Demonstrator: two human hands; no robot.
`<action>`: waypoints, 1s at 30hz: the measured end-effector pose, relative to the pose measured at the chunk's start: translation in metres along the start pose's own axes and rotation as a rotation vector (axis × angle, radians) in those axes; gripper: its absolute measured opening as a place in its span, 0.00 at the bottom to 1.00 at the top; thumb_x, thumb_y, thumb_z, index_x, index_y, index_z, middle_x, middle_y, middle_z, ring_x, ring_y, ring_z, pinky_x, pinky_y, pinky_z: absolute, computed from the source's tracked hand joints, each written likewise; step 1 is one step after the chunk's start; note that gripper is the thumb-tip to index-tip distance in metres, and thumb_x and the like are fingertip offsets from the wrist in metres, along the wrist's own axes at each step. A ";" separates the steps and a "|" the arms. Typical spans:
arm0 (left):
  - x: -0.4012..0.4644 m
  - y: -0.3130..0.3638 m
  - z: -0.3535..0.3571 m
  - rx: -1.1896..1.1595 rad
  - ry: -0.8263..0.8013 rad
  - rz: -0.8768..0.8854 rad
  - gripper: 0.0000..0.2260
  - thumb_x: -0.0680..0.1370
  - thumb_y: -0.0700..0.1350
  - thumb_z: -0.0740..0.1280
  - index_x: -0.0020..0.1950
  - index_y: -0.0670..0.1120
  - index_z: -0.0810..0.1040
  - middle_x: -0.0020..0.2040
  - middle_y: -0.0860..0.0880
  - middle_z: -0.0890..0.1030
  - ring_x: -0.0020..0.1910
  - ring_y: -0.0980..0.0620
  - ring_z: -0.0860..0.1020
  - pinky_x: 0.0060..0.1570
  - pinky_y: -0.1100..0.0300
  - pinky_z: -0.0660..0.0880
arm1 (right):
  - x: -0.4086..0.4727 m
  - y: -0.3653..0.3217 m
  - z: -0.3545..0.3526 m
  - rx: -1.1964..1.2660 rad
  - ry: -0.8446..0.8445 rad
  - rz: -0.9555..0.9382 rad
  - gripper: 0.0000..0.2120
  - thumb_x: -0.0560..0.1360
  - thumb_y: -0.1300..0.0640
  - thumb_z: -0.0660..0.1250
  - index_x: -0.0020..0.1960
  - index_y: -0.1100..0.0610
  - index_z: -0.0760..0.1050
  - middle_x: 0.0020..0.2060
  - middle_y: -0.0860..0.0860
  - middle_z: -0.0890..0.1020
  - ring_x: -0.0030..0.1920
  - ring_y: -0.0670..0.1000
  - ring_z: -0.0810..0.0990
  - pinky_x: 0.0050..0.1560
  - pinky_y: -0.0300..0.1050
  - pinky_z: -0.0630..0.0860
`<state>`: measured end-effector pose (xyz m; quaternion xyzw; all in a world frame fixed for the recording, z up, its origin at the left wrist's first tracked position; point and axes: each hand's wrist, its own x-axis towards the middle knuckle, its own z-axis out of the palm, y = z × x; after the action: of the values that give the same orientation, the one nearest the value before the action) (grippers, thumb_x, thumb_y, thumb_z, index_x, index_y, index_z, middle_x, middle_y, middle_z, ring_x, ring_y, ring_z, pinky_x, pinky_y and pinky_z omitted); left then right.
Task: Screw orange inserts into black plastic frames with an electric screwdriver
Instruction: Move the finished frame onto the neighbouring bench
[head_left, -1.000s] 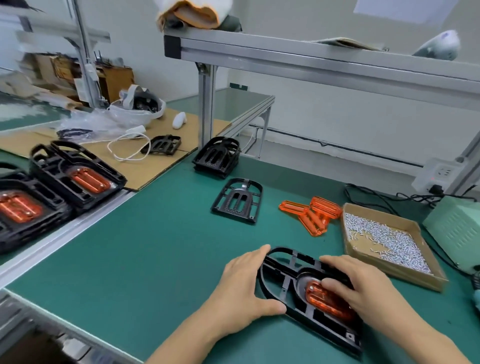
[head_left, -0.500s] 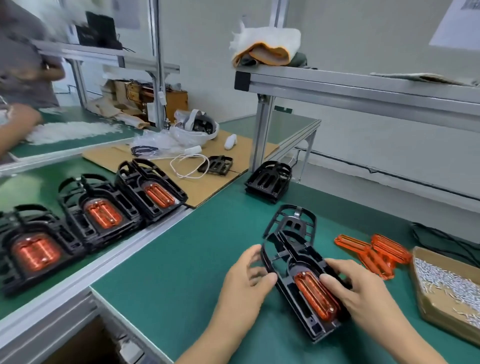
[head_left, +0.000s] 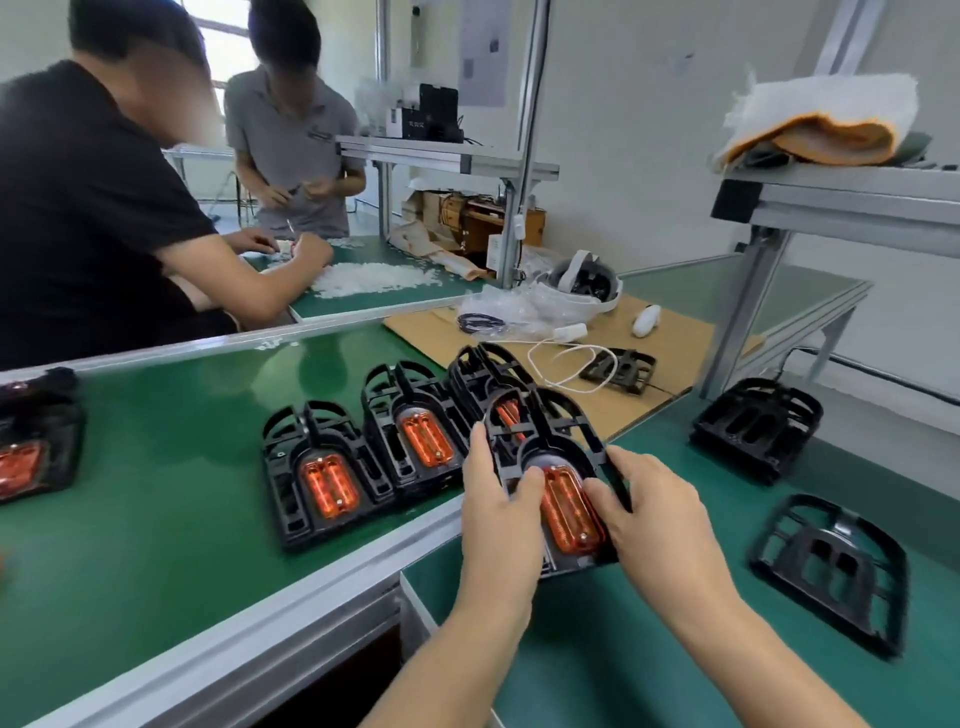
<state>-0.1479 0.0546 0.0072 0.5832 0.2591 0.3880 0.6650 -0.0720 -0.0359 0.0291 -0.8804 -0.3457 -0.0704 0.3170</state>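
Both hands hold one black plastic frame with an orange insert seated in it, lifted above the gap between two green tables. My left hand grips its left side with the thumb on the insert. My right hand grips its right side. Just beyond it, a row of finished frames with orange inserts lies on the left table, and the held frame overlaps the nearest one. No screwdriver is in view.
An empty black frame lies on the right table, with a stack of frames behind it. Cardboard carries a headset, a cable and another frame. Two people work at the far table on the left. An aluminium post stands at the right.
The frame with its insert was lifted off the right table and carried left toward the row of finished frames. My view swung left with it.
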 end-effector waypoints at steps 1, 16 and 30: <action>0.009 0.002 -0.009 -0.002 0.033 0.018 0.29 0.80 0.42 0.63 0.77 0.59 0.54 0.75 0.60 0.59 0.69 0.63 0.61 0.64 0.64 0.65 | 0.005 -0.009 0.007 0.027 -0.013 -0.038 0.15 0.80 0.53 0.63 0.65 0.53 0.72 0.57 0.50 0.79 0.55 0.53 0.76 0.46 0.43 0.65; 0.113 0.002 -0.080 0.375 0.306 0.109 0.28 0.81 0.41 0.57 0.78 0.52 0.49 0.77 0.50 0.58 0.76 0.46 0.53 0.72 0.43 0.57 | 0.076 -0.085 0.097 -0.163 -0.131 -0.292 0.27 0.77 0.66 0.62 0.73 0.59 0.59 0.70 0.55 0.67 0.66 0.55 0.64 0.64 0.45 0.63; 0.141 -0.015 -0.069 0.781 0.395 0.071 0.27 0.81 0.37 0.54 0.77 0.40 0.46 0.78 0.45 0.51 0.77 0.50 0.48 0.73 0.48 0.36 | 0.079 -0.083 0.125 -0.382 -0.093 -0.438 0.19 0.76 0.65 0.60 0.67 0.59 0.68 0.68 0.56 0.68 0.66 0.57 0.66 0.64 0.50 0.61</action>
<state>-0.1199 0.2094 -0.0047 0.7141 0.4881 0.3876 0.3187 -0.0789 0.1306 0.0001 -0.8307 -0.5222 -0.1607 0.1064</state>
